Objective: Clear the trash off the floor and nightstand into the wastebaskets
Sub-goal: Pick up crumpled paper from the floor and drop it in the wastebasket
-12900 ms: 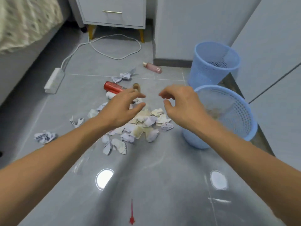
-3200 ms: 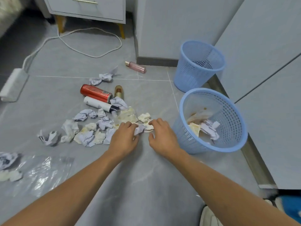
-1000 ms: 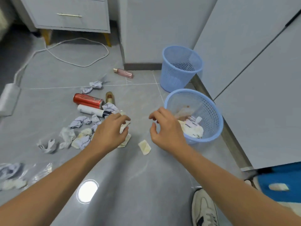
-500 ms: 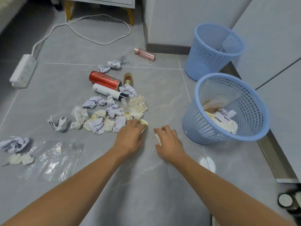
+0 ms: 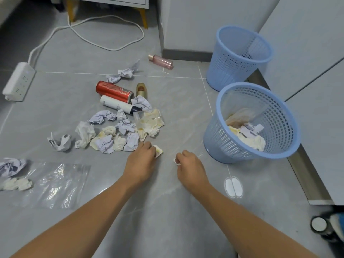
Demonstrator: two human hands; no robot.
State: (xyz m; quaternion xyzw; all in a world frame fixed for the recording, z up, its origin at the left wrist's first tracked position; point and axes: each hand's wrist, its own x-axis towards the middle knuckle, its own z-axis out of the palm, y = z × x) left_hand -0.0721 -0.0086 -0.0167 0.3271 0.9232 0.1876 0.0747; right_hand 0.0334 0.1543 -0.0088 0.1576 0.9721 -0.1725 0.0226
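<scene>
The grey tiled floor runs back to a nightstand on wooden legs. Landmark: the near basket, part full of crumpled paper and tissue. Behind it, by the grey wall, stands the far basket. Left of the near basket lies the paper pile, with a red can, a white tube and a small brown bottle at its far edge; a pink bottle lies further back. Far left are a power strip with its cord and a clear bag.

Both arms reach forward to the floor. The left hand, knuckles up, fingers curled, pinches a yellowish scrap at the pile's near edge. The right hand, nearer the basket, curls round a white scrap.

Half a second ago both hands lay closer together on the floor; now they sit wider apart, each scrap gripped.
</scene>
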